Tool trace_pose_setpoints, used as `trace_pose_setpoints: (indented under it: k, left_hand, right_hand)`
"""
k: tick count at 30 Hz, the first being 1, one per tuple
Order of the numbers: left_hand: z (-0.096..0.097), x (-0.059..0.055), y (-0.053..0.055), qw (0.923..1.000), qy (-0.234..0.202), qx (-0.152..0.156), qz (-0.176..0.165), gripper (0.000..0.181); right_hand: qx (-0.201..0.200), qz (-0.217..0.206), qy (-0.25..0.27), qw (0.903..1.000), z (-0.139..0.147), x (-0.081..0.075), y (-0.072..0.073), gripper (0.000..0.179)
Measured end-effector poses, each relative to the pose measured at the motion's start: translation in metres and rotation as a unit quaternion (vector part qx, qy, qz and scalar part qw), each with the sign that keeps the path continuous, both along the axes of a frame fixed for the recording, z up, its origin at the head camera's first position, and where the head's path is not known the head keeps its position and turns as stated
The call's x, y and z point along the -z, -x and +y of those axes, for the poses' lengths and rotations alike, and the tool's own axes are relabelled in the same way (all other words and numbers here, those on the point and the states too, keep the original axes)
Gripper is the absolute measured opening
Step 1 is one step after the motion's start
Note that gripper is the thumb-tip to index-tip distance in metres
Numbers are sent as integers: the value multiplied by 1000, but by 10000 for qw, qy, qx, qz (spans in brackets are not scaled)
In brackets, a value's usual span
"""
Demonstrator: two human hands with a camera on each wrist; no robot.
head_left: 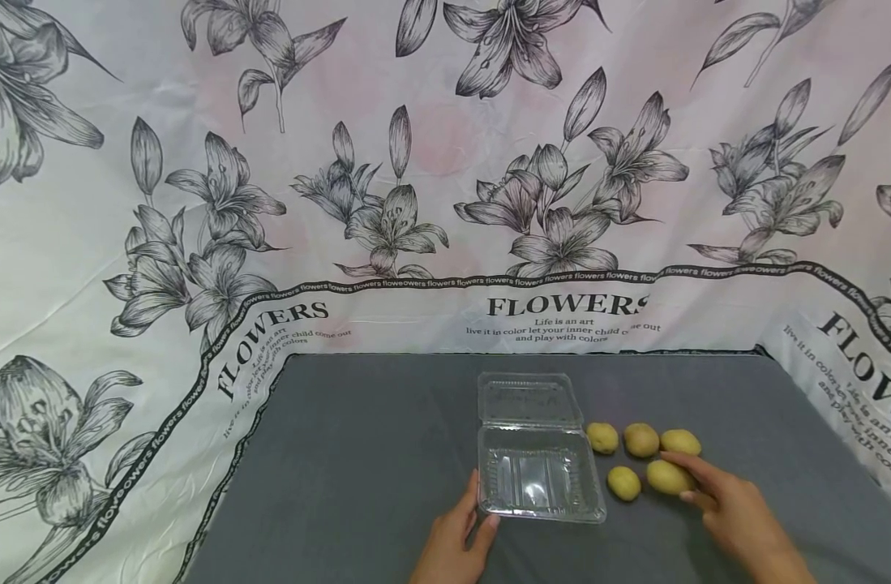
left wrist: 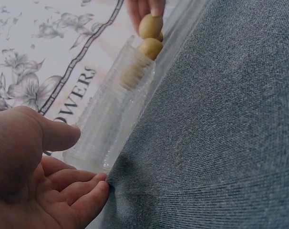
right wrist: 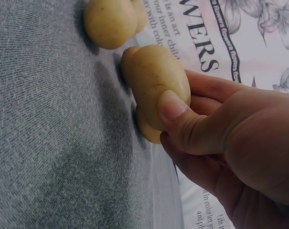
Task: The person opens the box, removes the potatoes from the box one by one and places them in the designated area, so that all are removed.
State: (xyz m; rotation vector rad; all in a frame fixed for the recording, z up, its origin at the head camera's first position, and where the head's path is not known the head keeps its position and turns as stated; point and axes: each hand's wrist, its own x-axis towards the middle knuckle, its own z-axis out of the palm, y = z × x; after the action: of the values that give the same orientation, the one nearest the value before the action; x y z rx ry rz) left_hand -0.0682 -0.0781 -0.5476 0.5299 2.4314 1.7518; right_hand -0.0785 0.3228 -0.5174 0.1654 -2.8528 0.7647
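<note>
My right hand (head_left: 740, 515) pinches a potato (head_left: 669, 478) between thumb and fingers. In the right wrist view that potato (right wrist: 159, 78) hangs just above the grey cloth, thumb across its near side, with parts of other potatoes behind it. My left hand (head_left: 452, 535) is at the near left corner of a clear plastic clamshell container (head_left: 540, 513), its fingers beside the corner. The left wrist view has the left hand (left wrist: 44, 176) with relaxed fingers, fingertips at the container's base and thumb apart from it. The container's lid (head_left: 527, 401) lies folded back, away from me.
Right of the container lie several more potatoes: one (head_left: 623, 483) near its front right side, one (head_left: 601, 438) by the hinge, and two others, (head_left: 640, 440) among them, farther right. Grey cloth (head_left: 357, 454) covers the table. A flower-printed curtain (head_left: 416, 316) rises behind and at both sides.
</note>
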Motion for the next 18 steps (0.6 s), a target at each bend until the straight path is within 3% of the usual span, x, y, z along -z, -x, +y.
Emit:
trace_pose_setpoints:
  k: [4,10,18]
  left_hand:
    - [0,0,0,10000,-26,-15,44,71]
    - [-1,0,0,10000,-54,31,-29,71]
    - [-2,-3,0,9999,4,97,-32,71]
  right_hand:
    - [-27,99,-53,9999,0,1,1,52]
    - [-83,-427,-208,9988,1,-1,5,50]
    - [-122,-687,-252,9972,1,0,8,51]
